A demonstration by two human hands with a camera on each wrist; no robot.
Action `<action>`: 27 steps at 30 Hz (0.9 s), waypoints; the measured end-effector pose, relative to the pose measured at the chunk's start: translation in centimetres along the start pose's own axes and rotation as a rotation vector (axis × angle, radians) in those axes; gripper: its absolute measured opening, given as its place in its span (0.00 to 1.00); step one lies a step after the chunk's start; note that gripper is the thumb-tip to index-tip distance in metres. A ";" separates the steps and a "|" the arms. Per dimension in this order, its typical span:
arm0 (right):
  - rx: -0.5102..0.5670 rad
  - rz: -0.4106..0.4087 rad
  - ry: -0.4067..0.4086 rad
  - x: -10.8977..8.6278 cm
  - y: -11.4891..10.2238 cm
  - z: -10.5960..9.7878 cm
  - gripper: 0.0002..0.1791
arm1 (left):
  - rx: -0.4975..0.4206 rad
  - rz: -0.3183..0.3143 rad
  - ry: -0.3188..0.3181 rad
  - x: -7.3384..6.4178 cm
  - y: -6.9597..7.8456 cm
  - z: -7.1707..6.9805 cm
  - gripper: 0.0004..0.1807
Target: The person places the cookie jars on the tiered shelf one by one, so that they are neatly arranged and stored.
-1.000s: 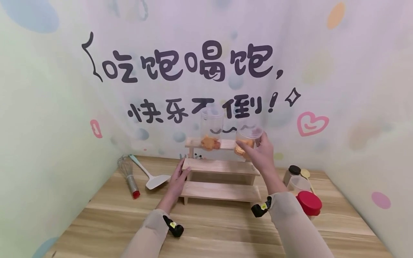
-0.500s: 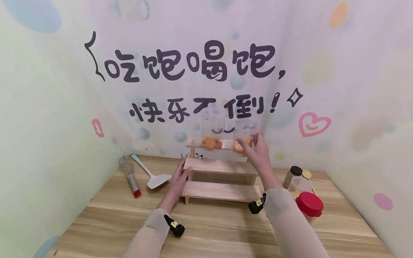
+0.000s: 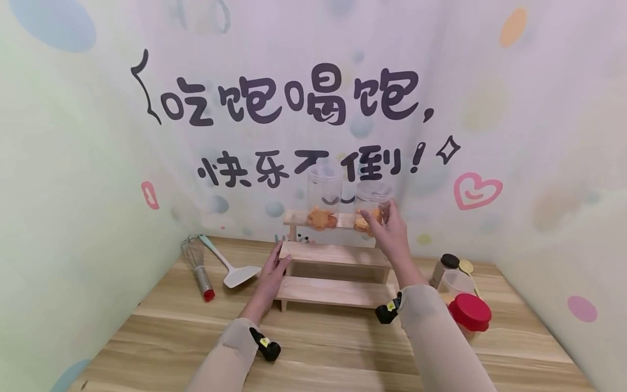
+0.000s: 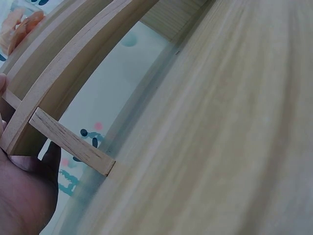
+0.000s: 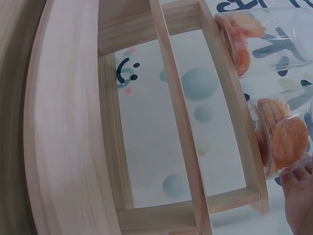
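Up top on the wooden stand (image 3: 335, 291), the right hand (image 3: 393, 234) is gripping a cookie jar (image 3: 370, 203), another jar (image 3: 324, 197) sitting beside it. Left hand (image 3: 269, 275) is grabbing the middle step (image 3: 335, 253).

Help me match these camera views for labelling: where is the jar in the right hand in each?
Head: the held jar is right of centre.
Left wrist: one jar shows, top left; I cannot tell which.
Right wrist: the held jar is at the right edge, below a second jar.
Shared landmark: wooden rack.
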State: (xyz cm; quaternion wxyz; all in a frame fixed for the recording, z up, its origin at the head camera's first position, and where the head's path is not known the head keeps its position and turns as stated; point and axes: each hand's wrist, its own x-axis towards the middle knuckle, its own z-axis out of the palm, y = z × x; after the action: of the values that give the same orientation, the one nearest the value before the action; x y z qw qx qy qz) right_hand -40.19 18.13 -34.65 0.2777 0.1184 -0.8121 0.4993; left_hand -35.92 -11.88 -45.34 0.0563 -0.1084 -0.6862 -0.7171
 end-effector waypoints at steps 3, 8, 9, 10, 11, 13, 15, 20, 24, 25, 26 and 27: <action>-0.002 -0.004 -0.003 0.0 0.2 0.1 0.37 | 0.008 0.005 0.000 0.0 0.0 0.0 0.37; -0.025 -0.015 0.003 0.0 0.4 0.2 0.36 | 0.009 0.003 0.003 0.0 0.1 0.0 0.37; -0.032 -0.015 0.004 -0.1 0.4 0.2 0.36 | 0.009 0.002 0.004 0.0 0.1 0.0 0.37; -0.030 -0.013 0.005 -0.1 0.4 0.3 0.36 | 0.007 0.002 0.003 0.0 0.1 0.0 0.37; -0.035 -0.010 0.003 -0.1 0.5 0.3 0.37 | 0.003 0.002 0.002 0.0 0.1 0.0 0.37; -0.036 -0.001 -0.001 -0.2 0.6 0.3 0.40 | 0.004 0.003 -0.001 -0.1 0.0 0.0 0.37; -0.032 0.012 -0.004 -0.3 0.7 0.3 0.42 | 0.010 0.003 -0.003 -0.1 0.0 0.0 0.36; -0.025 0.035 -0.007 -0.3 0.7 0.3 0.47 | 0.018 0.002 -0.003 -0.1 -0.1 -0.1 0.36; -0.026 0.053 -0.018 -0.5 0.7 0.3 0.50 | 0.013 0.003 -0.004 -0.1 0.0 -0.1 0.36; -0.030 0.057 -0.019 -0.5 0.7 0.3 0.50 | 0.013 0.001 -0.004 -0.1 0.0 -0.1 0.36; -0.034 0.059 -0.021 -0.5 0.8 0.3 0.50 | 0.015 -0.001 -0.003 -0.1 0.0 -0.1 0.36; -0.037 0.060 -0.020 -0.6 0.8 0.3 0.49 | 0.015 -0.003 -0.003 -0.1 0.1 -0.1 0.36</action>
State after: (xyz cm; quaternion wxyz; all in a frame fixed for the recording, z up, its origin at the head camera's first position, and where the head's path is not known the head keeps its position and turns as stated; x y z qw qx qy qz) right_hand -40.20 18.18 -35.68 0.2566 0.0937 -0.8271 0.4912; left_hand -35.81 -11.98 -45.29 0.0551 -0.1081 -0.6919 -0.7117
